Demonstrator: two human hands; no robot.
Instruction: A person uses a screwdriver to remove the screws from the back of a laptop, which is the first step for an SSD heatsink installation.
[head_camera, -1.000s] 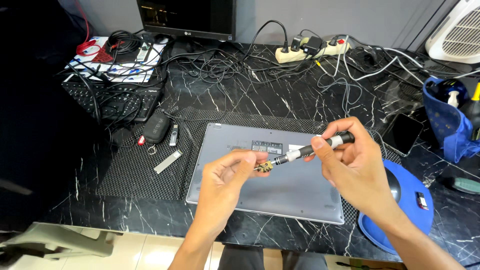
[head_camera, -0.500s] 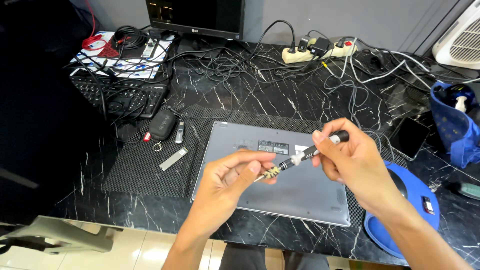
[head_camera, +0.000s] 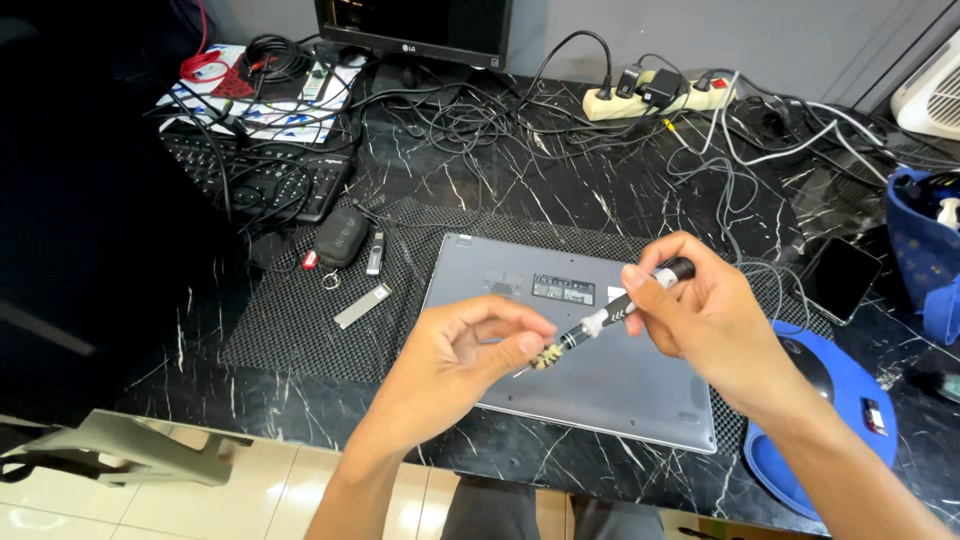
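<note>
Right hand (head_camera: 705, 315) grips a precision screwdriver (head_camera: 610, 318) by its handle, held above the upturned grey laptop (head_camera: 590, 385). Left hand (head_camera: 465, 355) pinches at the tip end w/ thumb & fingers. Looks like bit-fitting stage; seating it needs a straight, steady push.

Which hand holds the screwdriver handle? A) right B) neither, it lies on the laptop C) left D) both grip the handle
A: the right hand wraps the black screwdriver handle above the grey laptop, while the left hand only pinches at the tip end.
</note>
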